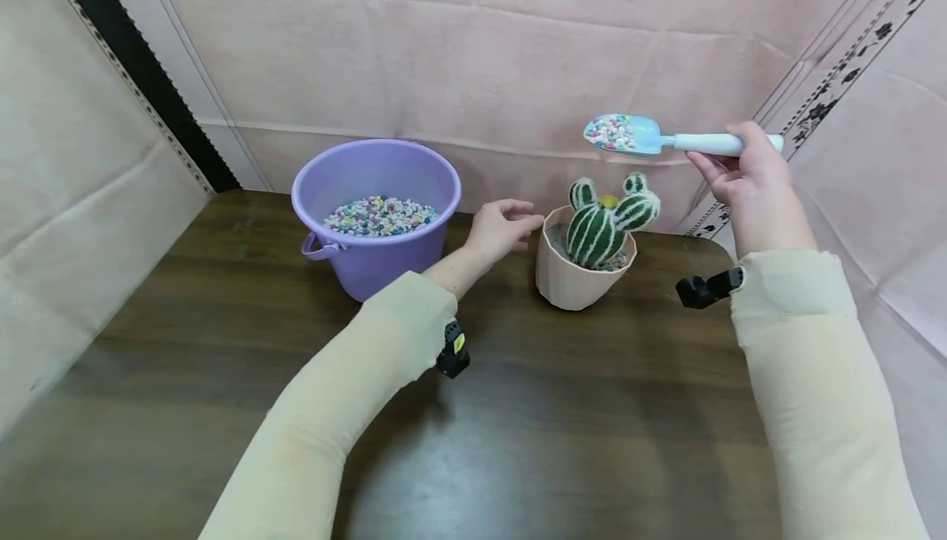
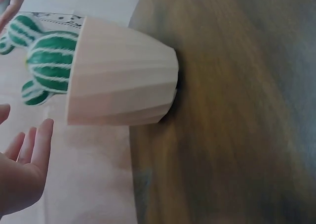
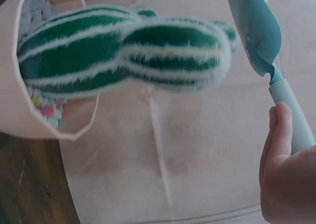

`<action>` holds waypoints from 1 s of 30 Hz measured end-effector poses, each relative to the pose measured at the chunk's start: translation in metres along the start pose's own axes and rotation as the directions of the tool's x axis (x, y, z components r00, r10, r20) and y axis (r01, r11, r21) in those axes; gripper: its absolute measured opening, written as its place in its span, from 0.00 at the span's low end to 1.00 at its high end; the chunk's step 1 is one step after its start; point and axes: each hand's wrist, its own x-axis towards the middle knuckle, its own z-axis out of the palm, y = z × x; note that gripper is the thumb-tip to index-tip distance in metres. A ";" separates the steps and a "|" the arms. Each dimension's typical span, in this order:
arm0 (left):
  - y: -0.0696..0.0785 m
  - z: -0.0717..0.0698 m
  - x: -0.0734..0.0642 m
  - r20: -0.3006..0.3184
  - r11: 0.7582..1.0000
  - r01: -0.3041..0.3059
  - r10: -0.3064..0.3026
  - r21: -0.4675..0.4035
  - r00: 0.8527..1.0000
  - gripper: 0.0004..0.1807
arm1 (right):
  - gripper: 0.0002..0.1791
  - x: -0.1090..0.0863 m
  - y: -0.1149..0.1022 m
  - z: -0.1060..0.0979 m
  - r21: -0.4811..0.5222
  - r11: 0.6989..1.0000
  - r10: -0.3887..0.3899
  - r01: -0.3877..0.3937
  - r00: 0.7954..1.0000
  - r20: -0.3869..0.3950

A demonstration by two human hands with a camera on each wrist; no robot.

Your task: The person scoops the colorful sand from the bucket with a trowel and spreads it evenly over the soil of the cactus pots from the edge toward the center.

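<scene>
My right hand (image 1: pixel 762 182) grips the white handle of a small hand trowel (image 1: pixel 645 137). Its light blue scoop, loaded with pastel pebbles (image 1: pixel 614 131), points left, raised above and behind a potted cactus (image 1: pixel 594 236). The cactus is green with fuzzy white stripes and stands upright in a pale pink pot (image 1: pixel 573 281). Grey material lines the pot, and a few coloured pebbles (image 3: pixel 47 110) show inside it in the right wrist view. Beside the pot's left rim is my left hand (image 1: pixel 503 229), fingers loosely bent and holding nothing; contact with the rim cannot be told.
A purple bucket (image 1: pixel 370 265) holding many multicoloured pebbles (image 1: pixel 381 217) stands on the dark wooden table (image 1: pixel 555 425), left of the pot. My left forearm passes in front of its right side. Pale cloth walls (image 1: pixel 473 63) enclose the table's back and sides.
</scene>
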 end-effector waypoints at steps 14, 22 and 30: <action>-0.029 0.029 -0.003 -0.092 0.998 0.069 -0.070 -0.006 0.993 0.23 | 0.09 -0.004 -0.017 -0.026 0.009 1.000 0.007 -0.007 0.999 -0.032; -0.036 0.040 -0.006 -0.164 0.996 0.090 -0.087 0.010 0.983 0.21 | 0.12 -0.006 -0.022 -0.039 0.023 1.000 0.016 -0.014 0.999 -0.047; -0.033 0.039 -0.007 -0.173 0.993 0.121 -0.121 -0.015 0.977 0.20 | 0.11 -0.006 -0.032 -0.055 0.065 0.998 0.029 -0.025 0.998 -0.049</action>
